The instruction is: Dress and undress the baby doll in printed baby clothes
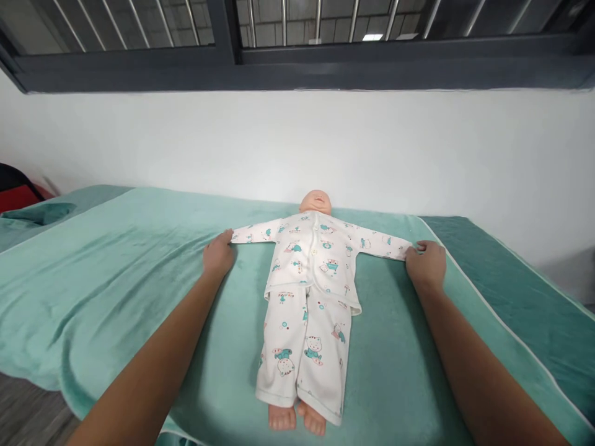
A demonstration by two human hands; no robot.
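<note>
A baby doll lies on its back on a green blanket, its head towards the wall and its bare feet towards me. It wears a white printed long-sleeved top and matching trousers. Both sleeves are stretched out sideways. My left hand is closed on the end of the sleeve at the left. At the right, my right hand pinches the other sleeve's cuff between thumb and fingers. The doll's hands are hidden.
The light green blanket covers the bed, with folds at the left and a darker green cover at the right. A white wall and a barred window stand behind. A red and black object sits far left.
</note>
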